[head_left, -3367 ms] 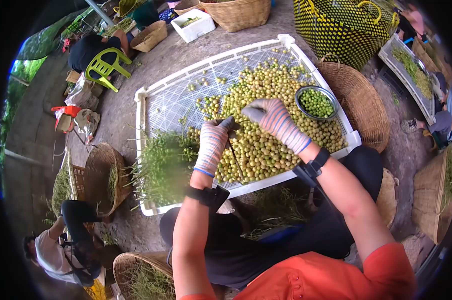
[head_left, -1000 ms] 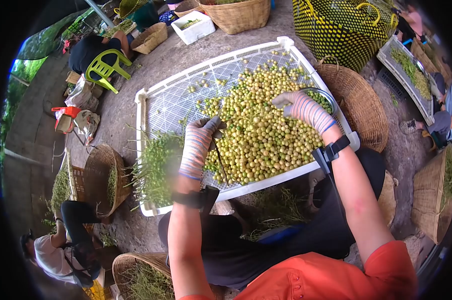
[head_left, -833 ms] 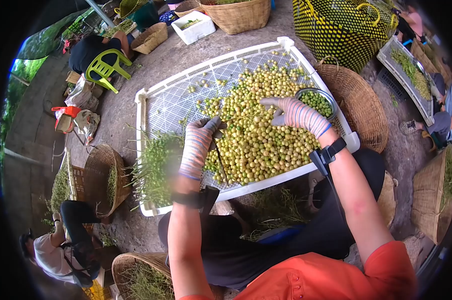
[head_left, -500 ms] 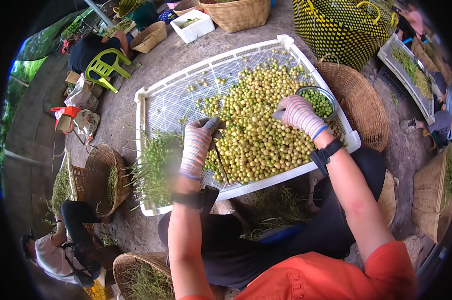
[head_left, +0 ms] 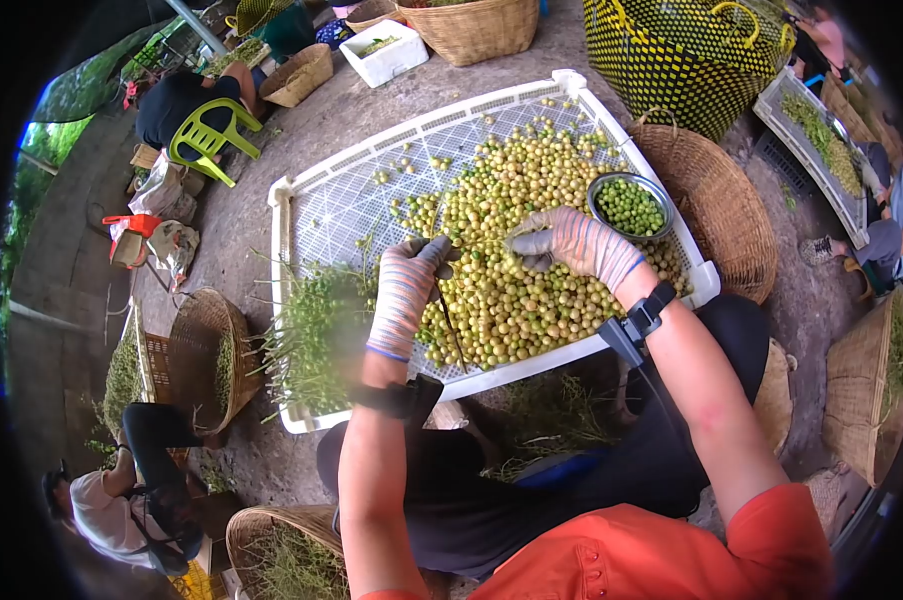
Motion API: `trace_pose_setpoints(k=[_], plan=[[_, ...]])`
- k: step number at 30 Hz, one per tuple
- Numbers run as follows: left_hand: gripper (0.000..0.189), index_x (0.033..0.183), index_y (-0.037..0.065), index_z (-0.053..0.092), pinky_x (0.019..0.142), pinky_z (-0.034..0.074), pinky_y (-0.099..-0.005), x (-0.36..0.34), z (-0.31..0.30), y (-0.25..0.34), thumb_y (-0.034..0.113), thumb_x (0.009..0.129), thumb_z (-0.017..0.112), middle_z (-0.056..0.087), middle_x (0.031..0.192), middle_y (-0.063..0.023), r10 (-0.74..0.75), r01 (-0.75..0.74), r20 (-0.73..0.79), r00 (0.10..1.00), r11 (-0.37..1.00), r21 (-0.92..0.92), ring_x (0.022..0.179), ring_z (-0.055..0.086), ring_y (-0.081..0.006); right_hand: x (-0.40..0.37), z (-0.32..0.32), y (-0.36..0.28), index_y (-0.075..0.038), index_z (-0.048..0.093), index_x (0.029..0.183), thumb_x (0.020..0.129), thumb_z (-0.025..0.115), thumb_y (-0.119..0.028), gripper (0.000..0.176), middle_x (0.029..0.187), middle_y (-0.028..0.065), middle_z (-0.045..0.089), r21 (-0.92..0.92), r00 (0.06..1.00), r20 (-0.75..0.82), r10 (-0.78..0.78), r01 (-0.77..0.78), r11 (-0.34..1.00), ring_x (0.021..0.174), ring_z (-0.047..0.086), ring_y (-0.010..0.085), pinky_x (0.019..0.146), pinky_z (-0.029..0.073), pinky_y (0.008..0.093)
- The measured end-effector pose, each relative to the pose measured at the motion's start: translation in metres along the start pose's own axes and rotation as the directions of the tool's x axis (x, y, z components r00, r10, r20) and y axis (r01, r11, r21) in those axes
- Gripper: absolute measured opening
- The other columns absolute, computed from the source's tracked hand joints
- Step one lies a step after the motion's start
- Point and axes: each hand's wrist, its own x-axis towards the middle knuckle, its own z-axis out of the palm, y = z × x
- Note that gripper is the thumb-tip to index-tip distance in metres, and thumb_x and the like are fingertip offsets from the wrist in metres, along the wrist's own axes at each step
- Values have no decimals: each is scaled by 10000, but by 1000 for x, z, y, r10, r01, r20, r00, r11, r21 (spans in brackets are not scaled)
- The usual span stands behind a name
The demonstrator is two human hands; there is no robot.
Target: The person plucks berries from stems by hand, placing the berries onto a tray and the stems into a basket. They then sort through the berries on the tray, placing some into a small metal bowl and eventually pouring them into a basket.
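Gloved left hand [head_left: 407, 290] pinches a thin stem [head_left: 450, 320]; right hand [head_left: 572, 242], curled, grip unclear, just beside it over heaped fruit [head_left: 502, 310]

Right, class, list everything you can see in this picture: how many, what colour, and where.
tray: one, white, centre
fruit: a heap, yellow-green, on the tray
bowl: one, metal, holding green fruit, tray's right end
stems: a pile, green, tray's left end
baskets: several, brown, around the tray
bag: one, yellow and black, top right
chair: one, green, top left
box: one, white, top
other people: at least three, at the edges
stalk: one, thin, dark, in the left hand
left hand: striped glove, closed on the stalk
right hand: striped glove, on the fruit
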Motion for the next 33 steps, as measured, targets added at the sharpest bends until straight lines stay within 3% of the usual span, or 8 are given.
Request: trace_pose_setpoints(k=[4, 8, 12, 17, 22, 24, 30, 33], plan=[[220, 831, 17, 678, 366, 333, -201, 4, -7, 1, 224, 885, 627, 627, 623, -28, -4, 7, 37, 999, 998, -66, 392, 430, -54, -2, -15, 1, -48, 645, 1056, 786, 738, -226, 337, 885, 9, 666, 265, 994, 52, -92, 75, 961, 775, 624, 123, 722, 509, 279], [226, 863, 0, 662, 358, 326, -195, 2, -5, 1, 221, 892, 618, 634, 639, -28, 7, -6, 10, 1000, 997, -77, 402, 440, -58, -1, -15, 2, -70, 545, 1235, 778, 734, -187, 508, 1055, 48, 622, -35, 989, 29, -147, 148, 988, 877, 617, 168, 751, 505, 311], [223, 844, 5, 661, 358, 325, -194, 2, 0, 1, 219, 892, 617, 649, 665, -36, 13, -12, 10, 1000, 996, -90, 414, 452, -59, -2, -1, 4, -64, 461, 1322, 750, 762, -259, 675, 1077, 49, 601, 148, 974, 211, -76, 45, 988, 893, 609, 173, 703, 487, 284], [217, 859, 1, 654, 365, 334, -191, 2, -1, 0, 212, 891, 617, 669, 707, -49, 8, -6, 19, 1000, 996, -90, 452, 492, -58, 0, 14, 6, -22, 558, 1213, 775, 745, -241, 524, 939, 37, 647, 308, 968, 249, -41, -39, 950, 726, 612, 120, 608, 474, 255], [222, 859, -3, 661, 376, 356, -198, -1, -1, 2, 214, 888, 622, 672, 704, -50, 12, -12, 0, 1000, 1000, -7, 462, 505, -57, 9, 20, -9, -25, 693, 875, 781, 733, -271, 266, 740, 65, 672, -378, 995, -70, 66, -87, 922, 525, 597, 133, 470, 482, 286], [224, 859, -5, 665, 381, 367, -202, -1, 2, -1, 214, 887, 623, 674, 702, -49, 20, -20, -6, 1000, 1000, 17, 469, 513, -56, 13, 21, -18, -13, 687, 917, 755, 734, -386, 409, 813, 100, 696, -680, 956, -208, 207, -294, 672, 607, 649, 174, 542, 520, 331], [228, 853, -9, 676, 386, 372, -209, 2, 11, -5, 211, 886, 622, 660, 666, -52, 24, -22, -16, 1000, 997, 77, 449, 500, -60, 9, 18, -10, -19, 699, 921, 734, 688, -526, 540, 828, 141, 697, -904, 934, -318, -163, -247, 349, 779, 669, 260, 770, 517, 371], [223, 850, -8, 675, 387, 365, -206, 4, 6, -6, 205, 887, 619, 670, 686, -55, 20, -16, -53, 998, 997, 73, 446, 487, -60, 2, 21, -25, -26, 706, 935, 738, 690, -512, 524, 863, 149, 695, -893, 918, -395, 29, -391, 222, 813, 663, 258, 810, 502, 351]])
